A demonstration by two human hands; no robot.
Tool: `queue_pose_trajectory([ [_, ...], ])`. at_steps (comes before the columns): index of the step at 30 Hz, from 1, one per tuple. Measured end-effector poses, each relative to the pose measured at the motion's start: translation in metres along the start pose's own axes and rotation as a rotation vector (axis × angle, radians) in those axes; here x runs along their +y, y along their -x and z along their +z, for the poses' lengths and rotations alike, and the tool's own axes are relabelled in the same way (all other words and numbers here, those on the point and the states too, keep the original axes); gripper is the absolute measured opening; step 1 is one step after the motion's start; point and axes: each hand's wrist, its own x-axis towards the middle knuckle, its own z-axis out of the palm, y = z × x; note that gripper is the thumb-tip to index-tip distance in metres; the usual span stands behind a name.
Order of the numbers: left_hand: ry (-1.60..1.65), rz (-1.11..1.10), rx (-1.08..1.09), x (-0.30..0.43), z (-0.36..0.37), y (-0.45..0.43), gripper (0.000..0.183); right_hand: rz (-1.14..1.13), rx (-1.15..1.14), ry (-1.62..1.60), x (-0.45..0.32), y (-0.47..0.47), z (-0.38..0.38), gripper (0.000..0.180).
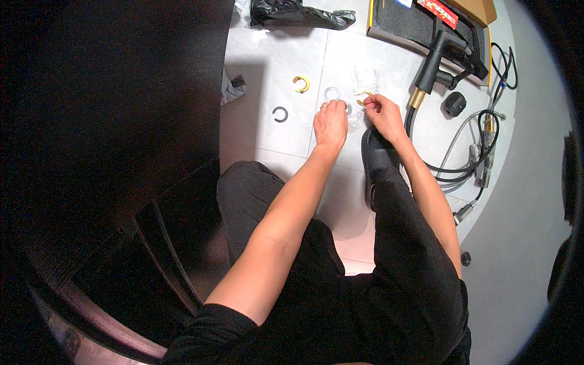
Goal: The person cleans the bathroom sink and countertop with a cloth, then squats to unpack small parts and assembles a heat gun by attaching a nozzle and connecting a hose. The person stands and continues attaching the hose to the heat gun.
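My right hand (384, 117) pinches a small curved yellow piece (361, 103) between thumb and fingertips, just above the toe of a black shoe. My left hand (331, 122) lies palm down over the tiled floor, its fingertips near a clear ring (332, 94); what lies beneath the fingers is hidden. Between the hands are a pale round piece (348, 108), partly covered, and crumpled clear plastic (357, 122). A small clear bag (366, 80) lies beyond my right hand. Further left are an open yellow C-shaped ring (306, 84) and a dark grey C-shaped ring (286, 115).
A black pistol-shaped tool (427, 73) with a brass collar and coiled black cable (449, 169) lies to the right, near a black knob-like part (454, 104). Behind it stands a foam-lined box (401, 27). Black plastic bags (296, 13) lie at the far edge.
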Motion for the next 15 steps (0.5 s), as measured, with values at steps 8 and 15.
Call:
queue_pose_trajectory([
  [8, 0.118, -0.141, 0.058, 0.007, -0.010, 0.000, 0.014, 0.052, -0.049, -0.016, -0.004, 0.005, 0.004, 0.025],
  [15, 0.144, -0.232, 0.018, 0.000, -0.007, -0.004, 0.019, 0.044, -0.072, -0.035, -0.005, 0.003, 0.016, 0.025],
])
